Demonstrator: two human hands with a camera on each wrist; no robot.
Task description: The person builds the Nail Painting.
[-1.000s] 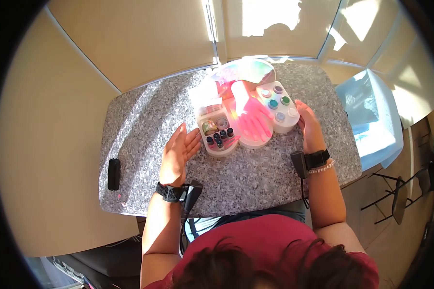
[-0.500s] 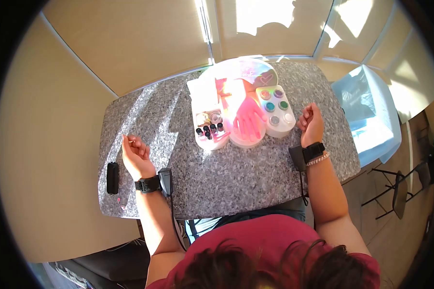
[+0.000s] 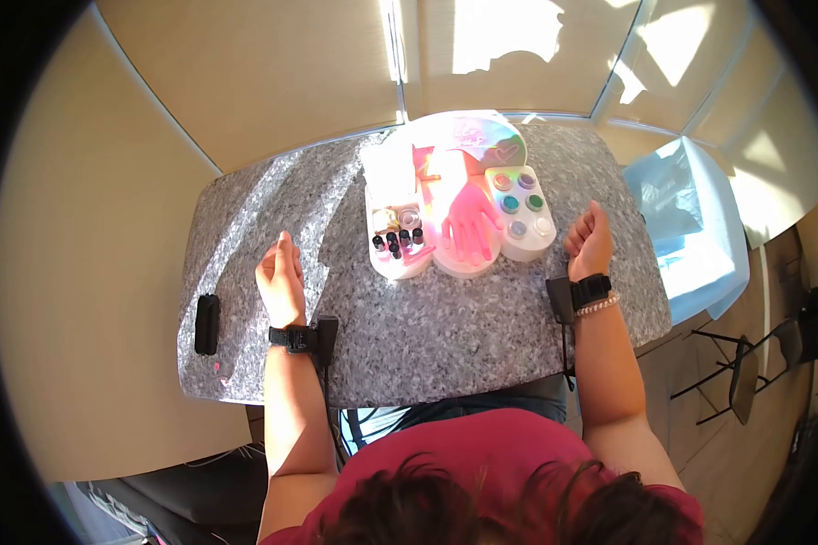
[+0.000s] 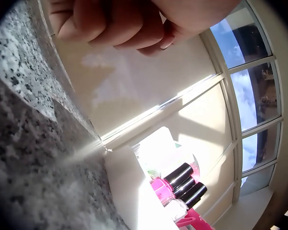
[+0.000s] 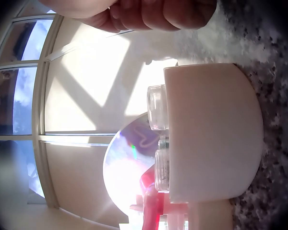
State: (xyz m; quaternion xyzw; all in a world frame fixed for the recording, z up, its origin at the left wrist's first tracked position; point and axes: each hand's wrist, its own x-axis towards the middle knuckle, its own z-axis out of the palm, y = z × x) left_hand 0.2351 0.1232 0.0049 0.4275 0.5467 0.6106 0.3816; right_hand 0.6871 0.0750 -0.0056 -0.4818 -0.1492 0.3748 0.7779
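A white nail-art set (image 3: 463, 265) with a pink toy hand (image 3: 468, 222) in its middle stands towards the back of the granite-patterned table. Small black-capped polish bottles (image 3: 394, 243) fill its left section, and several round jars (image 3: 511, 203) sit in the right one. My left hand (image 3: 282, 280) hovers left of the set, apart from it, fingers loosely bent and holding nothing. To the right of the jars is my right hand (image 3: 591, 243), its fingers loosely curled and nothing in them. The right wrist view shows the set's white side wall (image 5: 213, 134) close beneath the curled fingers (image 5: 158, 14).
A black case (image 3: 207, 324) lies near the table's left edge, with small pink bits (image 3: 216, 367) below it. Right of the table stands a bin lined with a light-blue bag (image 3: 691, 227). Beige panels (image 3: 273, 82) rise behind the table, and a folding chair (image 3: 743, 381) is at the right.
My left hand moved away from the set's left side, out to the left, then slightly back inward. The right hand drew back from the jar section and its fingers curled. The set now stands straighter.
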